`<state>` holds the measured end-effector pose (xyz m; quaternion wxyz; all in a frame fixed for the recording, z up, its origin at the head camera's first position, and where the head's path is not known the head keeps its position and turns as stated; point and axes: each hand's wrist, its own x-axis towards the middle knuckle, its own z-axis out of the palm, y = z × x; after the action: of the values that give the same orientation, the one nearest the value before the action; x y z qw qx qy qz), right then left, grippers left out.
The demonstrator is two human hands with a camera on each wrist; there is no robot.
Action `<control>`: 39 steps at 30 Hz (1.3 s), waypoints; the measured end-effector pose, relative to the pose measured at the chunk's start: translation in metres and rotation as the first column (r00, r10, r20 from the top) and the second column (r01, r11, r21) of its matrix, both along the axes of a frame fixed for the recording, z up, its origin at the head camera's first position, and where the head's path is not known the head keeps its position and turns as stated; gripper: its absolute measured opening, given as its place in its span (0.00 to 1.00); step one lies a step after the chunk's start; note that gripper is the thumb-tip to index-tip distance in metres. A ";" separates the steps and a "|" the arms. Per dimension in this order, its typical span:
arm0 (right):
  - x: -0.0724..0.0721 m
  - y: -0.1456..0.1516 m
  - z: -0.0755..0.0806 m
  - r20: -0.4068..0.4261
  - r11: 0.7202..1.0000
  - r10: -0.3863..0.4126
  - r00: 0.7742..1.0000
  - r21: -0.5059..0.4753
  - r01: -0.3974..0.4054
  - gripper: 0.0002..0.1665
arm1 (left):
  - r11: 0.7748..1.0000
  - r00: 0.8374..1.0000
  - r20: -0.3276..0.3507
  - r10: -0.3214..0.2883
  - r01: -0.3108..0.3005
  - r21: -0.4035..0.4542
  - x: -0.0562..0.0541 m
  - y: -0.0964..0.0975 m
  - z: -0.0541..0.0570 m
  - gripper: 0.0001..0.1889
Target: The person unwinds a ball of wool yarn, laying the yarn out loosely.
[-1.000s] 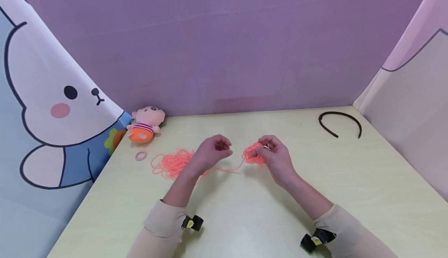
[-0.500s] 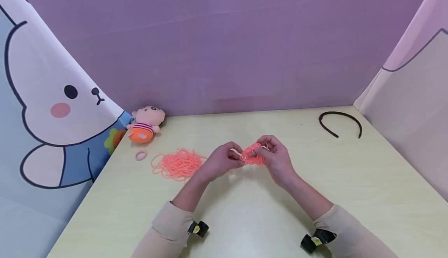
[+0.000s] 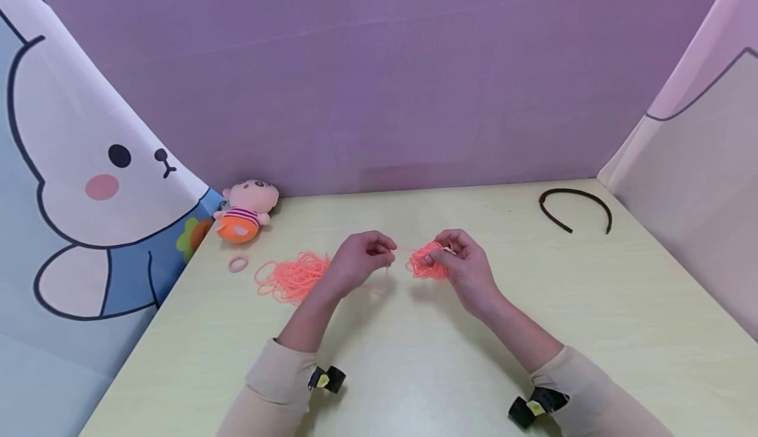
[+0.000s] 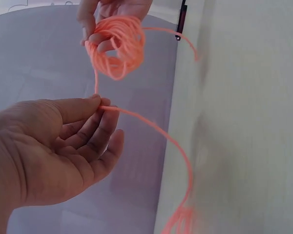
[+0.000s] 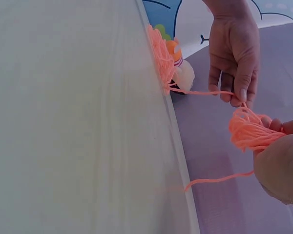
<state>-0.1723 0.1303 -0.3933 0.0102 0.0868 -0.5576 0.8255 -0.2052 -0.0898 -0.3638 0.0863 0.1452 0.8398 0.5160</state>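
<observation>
My right hand point(image 3: 468, 269) holds a small coil of coral-pink yarn point(image 4: 124, 46), its loops wound round the fingers. Between thumb and fingertips, my left hand point(image 4: 68, 141) pinches the strand point(image 4: 156, 126) that runs from this coil. From there the strand sags down to a loose heap of the same yarn point(image 3: 293, 279) on the table, partly behind the left forearm in the head view. A loose tail of yarn point(image 5: 217, 179) hangs from the right hand's coil. A short gap bridged by the strand separates the two hands, both raised over the table.
A plush toy point(image 3: 245, 212) in a striped top sits at the table's back left, with a small pink ring point(image 3: 238, 264) in front of it. At the back right lies a black headband point(image 3: 576, 210). A purple backdrop point(image 3: 379, 81) rises behind the table point(image 3: 414, 371).
My left hand moved right to the coil, then drew back left with the strand now stretched from it. The right hand stays nearly in place with the coil.
</observation>
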 end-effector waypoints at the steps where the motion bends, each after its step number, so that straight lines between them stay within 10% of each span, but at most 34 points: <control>1: 0.000 0.000 0.000 0.002 1.000 -0.003 1.000 0.001 0.002 0.13 | 1.000 1.000 -0.013 0.012 -0.013 -0.017 0.000 -0.002 0.001 0.05; 39: -0.001 0.004 -0.004 0.020 1.000 -0.026 0.999 0.017 0.026 0.14 | 0.950 0.951 -0.052 0.305 -0.301 0.079 -0.019 -0.078 0.030 0.10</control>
<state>-0.1734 0.1347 -0.3975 0.0144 0.0711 -0.5655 0.8215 -0.2245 -0.1680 -0.3336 -0.0257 0.0338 0.8357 0.5475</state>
